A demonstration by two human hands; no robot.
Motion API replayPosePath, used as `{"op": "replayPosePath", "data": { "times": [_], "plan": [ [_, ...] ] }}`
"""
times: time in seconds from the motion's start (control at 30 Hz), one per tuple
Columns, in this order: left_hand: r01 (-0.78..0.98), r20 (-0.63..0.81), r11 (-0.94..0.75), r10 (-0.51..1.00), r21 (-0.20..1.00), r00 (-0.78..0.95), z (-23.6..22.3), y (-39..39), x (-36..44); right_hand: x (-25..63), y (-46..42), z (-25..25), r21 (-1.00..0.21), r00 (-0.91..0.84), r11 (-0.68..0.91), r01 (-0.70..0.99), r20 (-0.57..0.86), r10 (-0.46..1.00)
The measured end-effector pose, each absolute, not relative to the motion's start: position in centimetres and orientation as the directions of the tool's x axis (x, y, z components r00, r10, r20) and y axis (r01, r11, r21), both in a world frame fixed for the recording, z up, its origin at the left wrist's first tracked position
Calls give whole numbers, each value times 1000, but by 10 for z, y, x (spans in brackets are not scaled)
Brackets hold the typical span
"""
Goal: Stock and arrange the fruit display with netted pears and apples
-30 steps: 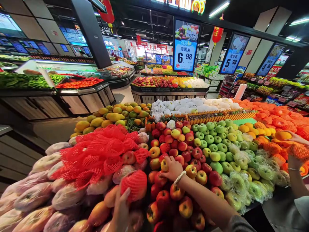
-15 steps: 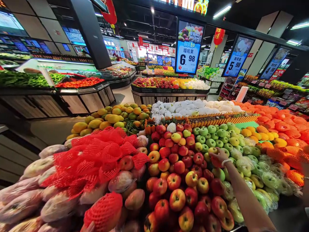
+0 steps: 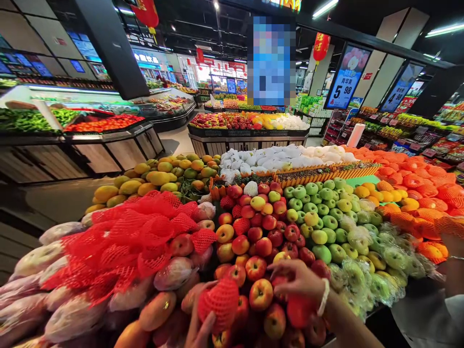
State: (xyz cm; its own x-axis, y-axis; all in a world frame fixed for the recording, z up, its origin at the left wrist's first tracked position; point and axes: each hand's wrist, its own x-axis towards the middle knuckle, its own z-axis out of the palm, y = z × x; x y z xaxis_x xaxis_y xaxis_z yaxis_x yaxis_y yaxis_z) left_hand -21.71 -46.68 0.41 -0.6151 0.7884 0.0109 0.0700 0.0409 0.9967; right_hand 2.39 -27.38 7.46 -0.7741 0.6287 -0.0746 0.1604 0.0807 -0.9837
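My left hand (image 3: 200, 316) is closed around a red foam net sleeve (image 3: 220, 302), rounded as if over a fruit; what lies inside is hidden. My right hand (image 3: 299, 280), with a pale bracelet at the wrist, hovers over or touches the red apples (image 3: 261, 294). Its fingers are curved and apart, and I make out nothing held in them. To the left, a heap of red foam net sleeves (image 3: 126, 237) covers part of the plastic-wrapped fruit (image 3: 72, 316). Green apples (image 3: 329, 222) lie beyond my right hand.
Yellow mangoes (image 3: 159, 179) and white-netted fruit (image 3: 246, 159) line the back of the stand, beside an orange slatted divider (image 3: 308, 176). Orange-netted fruit (image 3: 416, 171) fills the right. Another person's arm (image 3: 455, 270) shows at the right edge. A price screen (image 3: 348, 77) hangs above.
My right hand has come back from the green apples to the red apples nearer me. My left hand has moved right with the netted sleeve. The view has shifted slightly.
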Motion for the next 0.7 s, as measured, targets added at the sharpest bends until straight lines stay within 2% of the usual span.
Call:
{"op": "replayPosePath", "data": {
  "times": [0.07, 0.2, 0.3, 0.43, 0.53, 0.6, 0.7],
  "plan": [
    [111, 34, 35, 825, 993, -564, 5, -460, -203, 7, -315, 63, -994, -836, -74, 85, -112, 537],
    [328, 216, -98, 913, 940, -347, 13, -450, -175, -13, -355, 33, -924, -753, -350, -154, -119, 648],
    [459, 292, -153, 923, 875, -250, 19, -447, -175, -17, -365, 12, -830, -765, -497, -253, -142, 628],
    [638, 385, -227, 915, 736, -118, 17, -445, -185, -13, -377, -2, -784, -840, -556, -275, -86, 536],
    [784, 548, -352, 836, 512, 17, 13, -445, -189, -6, -382, 0, -795, -813, -556, -243, -146, 563],
    [836, 602, -378, 795, 397, 74, 15, -447, -189, -2, -381, 5, -788, -778, -569, -238, -196, 596],
    [850, 540, -343, 838, 399, 85, 24, -451, -189, -1, -378, 8, -736, -804, -624, -264, -189, 564]
  ]
}}
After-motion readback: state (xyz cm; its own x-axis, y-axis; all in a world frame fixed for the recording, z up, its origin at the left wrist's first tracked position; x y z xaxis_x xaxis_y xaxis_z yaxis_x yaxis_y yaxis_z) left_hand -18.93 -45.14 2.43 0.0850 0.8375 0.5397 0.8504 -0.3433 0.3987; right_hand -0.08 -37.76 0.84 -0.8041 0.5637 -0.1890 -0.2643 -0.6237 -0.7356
